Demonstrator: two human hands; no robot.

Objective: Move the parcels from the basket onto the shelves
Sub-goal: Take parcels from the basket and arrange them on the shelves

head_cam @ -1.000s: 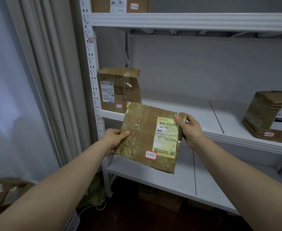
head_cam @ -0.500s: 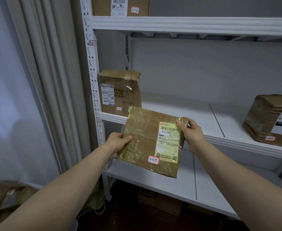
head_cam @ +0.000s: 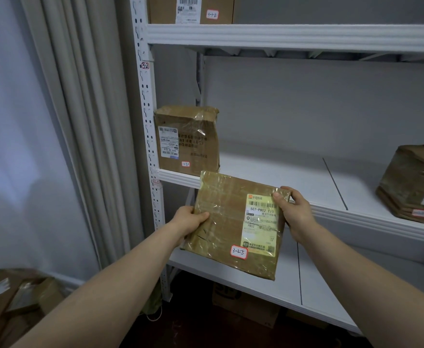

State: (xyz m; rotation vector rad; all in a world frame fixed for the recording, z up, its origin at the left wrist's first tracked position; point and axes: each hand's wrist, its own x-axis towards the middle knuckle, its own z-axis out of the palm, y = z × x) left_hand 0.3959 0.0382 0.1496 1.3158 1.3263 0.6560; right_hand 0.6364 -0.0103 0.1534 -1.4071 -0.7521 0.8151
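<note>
Gripping parcel (head_cam: 221,222) at both edges: left hand (head_cam: 189,221) thumb on top, right hand (head_cam: 295,212) curled round far-right corner. Held in front of middle shelf (head_cam: 281,175) edge, slightly lower than before; box (head_cam: 188,139) behind, far left.

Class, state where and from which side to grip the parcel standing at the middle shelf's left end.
Probably its top edge, from the front: the parcel stands upright at the shelf lip, with the post close on its left.
</note>
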